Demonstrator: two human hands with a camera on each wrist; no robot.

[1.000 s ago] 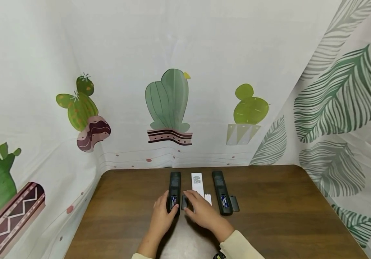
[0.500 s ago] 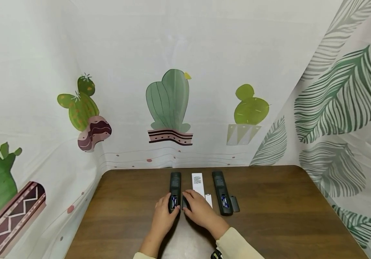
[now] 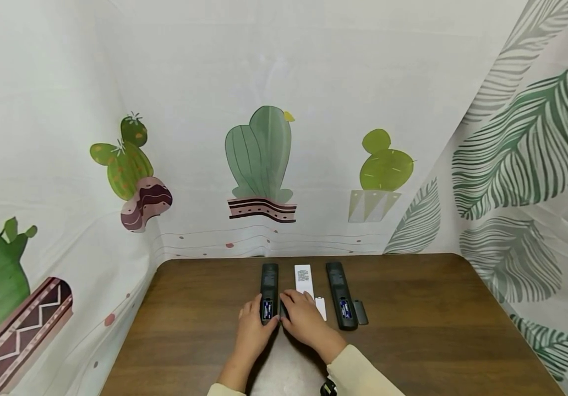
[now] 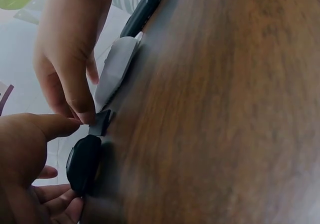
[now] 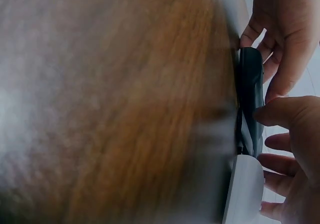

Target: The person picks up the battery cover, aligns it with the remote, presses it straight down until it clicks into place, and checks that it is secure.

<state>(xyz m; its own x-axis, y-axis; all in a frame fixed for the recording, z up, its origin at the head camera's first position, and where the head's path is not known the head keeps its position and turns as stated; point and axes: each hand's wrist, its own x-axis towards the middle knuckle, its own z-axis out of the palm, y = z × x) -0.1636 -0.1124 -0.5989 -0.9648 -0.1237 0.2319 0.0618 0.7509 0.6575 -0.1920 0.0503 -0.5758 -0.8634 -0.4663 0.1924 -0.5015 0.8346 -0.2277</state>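
A black remote control (image 3: 269, 280) lies back up on the table, with batteries (image 3: 267, 309) showing in its uncovered compartment. My left hand (image 3: 255, 333) holds its lower part, fingers along the left side and thumb reaching over to the right. Just right of that remote, my right hand (image 3: 306, 322) pinches a small black battery cover (image 4: 100, 123) between thumb and fingers. In the left wrist view the cover looks tilted, and the left thumb comes close to the right fingertips. From the head, most of the cover is hidden by the right hand.
A white remote (image 3: 304, 279) lies partly under the right hand, its white cover (image 3: 321, 309) beside it. Farther right is a second black remote (image 3: 337, 286) with batteries exposed, next to its black cover (image 3: 361, 312). A printed cloth (image 3: 323, 165) hangs behind the wooden table (image 3: 437, 330).
My right hand has shifted slightly left, closer to the left hand, and less of the black cover shows. The left hand keeps its place at the remote.
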